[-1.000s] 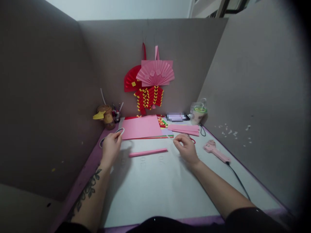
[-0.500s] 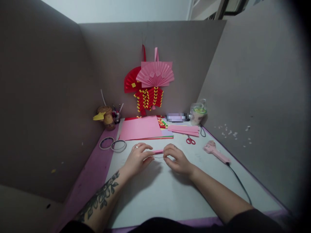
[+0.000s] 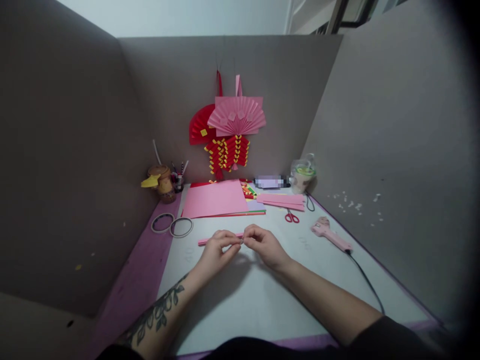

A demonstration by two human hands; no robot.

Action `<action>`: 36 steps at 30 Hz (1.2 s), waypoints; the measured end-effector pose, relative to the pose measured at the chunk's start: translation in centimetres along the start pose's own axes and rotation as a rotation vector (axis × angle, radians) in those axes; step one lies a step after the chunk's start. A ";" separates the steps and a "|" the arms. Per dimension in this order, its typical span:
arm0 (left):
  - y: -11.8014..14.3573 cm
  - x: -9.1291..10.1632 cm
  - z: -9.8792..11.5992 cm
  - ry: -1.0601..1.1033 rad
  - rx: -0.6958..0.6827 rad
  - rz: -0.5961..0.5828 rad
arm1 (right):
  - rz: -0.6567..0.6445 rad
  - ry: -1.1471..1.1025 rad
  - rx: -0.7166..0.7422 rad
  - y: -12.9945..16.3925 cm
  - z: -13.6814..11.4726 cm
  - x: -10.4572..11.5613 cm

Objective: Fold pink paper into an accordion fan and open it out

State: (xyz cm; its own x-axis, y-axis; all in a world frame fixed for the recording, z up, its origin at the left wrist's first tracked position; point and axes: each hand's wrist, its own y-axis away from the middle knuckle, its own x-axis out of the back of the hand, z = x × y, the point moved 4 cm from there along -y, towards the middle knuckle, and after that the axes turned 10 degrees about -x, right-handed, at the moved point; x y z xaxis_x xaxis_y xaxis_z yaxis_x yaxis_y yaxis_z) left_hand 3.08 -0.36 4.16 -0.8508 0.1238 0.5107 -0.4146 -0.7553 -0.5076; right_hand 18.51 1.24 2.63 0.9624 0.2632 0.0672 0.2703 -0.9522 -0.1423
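A narrow pink paper strip (image 3: 203, 242), apparently folded, runs behind my left hand (image 3: 221, 250). Its left end shows beyond the knuckles, and a short piece shows above the fingertips. My right hand (image 3: 266, 247) comes in from the other side, thumb and fingers pinched together at the strip's right part. Between the fingertips of both hands is a tiny bit of thin pale thread (image 3: 242, 241); most of it is hidden. My left thumb and index finger are closed at that same spot. Whether the strip rests on the table or is lifted, I cannot tell.
Pink sheets (image 3: 215, 199) lie behind my hands, with pink strips (image 3: 281, 201) and red scissors (image 3: 291, 216) to their right. Two tape rolls (image 3: 182, 227) lie left. A pink glue gun (image 3: 332, 236) with its cord lies right. Paper fans (image 3: 238, 115) hang on the back panel.
My hands have come together, closing the gap where the strip and thread showed. The strip's left end now shows past my left hand. The view has shifted slightly.
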 end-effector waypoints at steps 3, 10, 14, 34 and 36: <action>0.0 -0.1 -0.7 0.089 0.082 -0.002 | 0.020 -0.010 0.039 0.1 -0.3 -0.1; -0.2 2.8 -5.3 -0.381 0.178 0.186 | 0.440 -0.148 0.075 -1.1 1.8 3.7; -0.4 1.7 -6.6 -0.626 0.198 -0.083 | 0.490 -0.026 0.098 -1.8 3.2 4.8; -0.3 0.2 -5.3 -0.748 0.175 -0.312 | 0.125 0.746 0.138 -2.1 4.4 2.6; -0.4 0.4 -5.0 -0.766 0.165 -0.293 | 0.117 0.745 0.161 -1.9 4.2 2.6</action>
State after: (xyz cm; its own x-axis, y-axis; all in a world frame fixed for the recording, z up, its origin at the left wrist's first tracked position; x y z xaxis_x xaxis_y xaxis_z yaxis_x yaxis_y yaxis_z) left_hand 1.29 3.22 1.05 -0.2360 -0.0972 0.9669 -0.4812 -0.8527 -0.2032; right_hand 20.60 4.36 -1.09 0.7286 -0.0659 0.6817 0.2236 -0.9180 -0.3277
